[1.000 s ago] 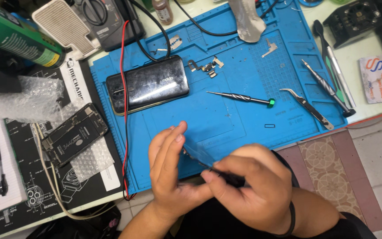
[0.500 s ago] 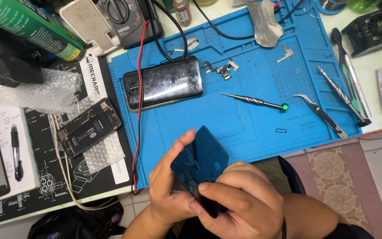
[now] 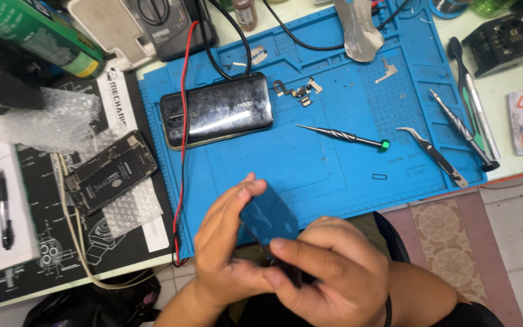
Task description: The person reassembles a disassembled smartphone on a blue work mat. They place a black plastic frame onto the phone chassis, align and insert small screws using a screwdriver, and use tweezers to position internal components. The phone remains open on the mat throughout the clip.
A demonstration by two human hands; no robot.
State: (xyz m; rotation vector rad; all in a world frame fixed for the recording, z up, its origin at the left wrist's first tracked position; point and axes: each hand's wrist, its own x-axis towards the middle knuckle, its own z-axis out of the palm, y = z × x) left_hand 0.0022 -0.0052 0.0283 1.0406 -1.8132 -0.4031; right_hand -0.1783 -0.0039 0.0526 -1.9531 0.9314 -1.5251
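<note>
A blue work mat covers most of the bench, its near edge running just above the hands and its right edge ending beside a strip of pale bench top; the widest bare stretch of mat lies in its lower middle, between the hands and the tools. To its left lies a black mat carrying an opened phone body on bubble wrap, with a red wire trailing down the seam between the two mats to the bench edge. A black phone lies back-up on the upper left of the blue mat, well apart from the hands. A thin screwdriver with a green cap lies mid-mat, curved tweezers to its right near the mat's edge, and small metal brackets just beside the phone. At the near edge, partly over the person's lap, both hands hold a small blue flat panel, smooth, slightly glossy, with rounded corners, tilted up toward the camera. The left hand is half curled, fingertips against the panel's upper left edge. The right hand is closed loosely around the panel's lower part, its forefinger laid across the front; the lower end is hidden.
</note>
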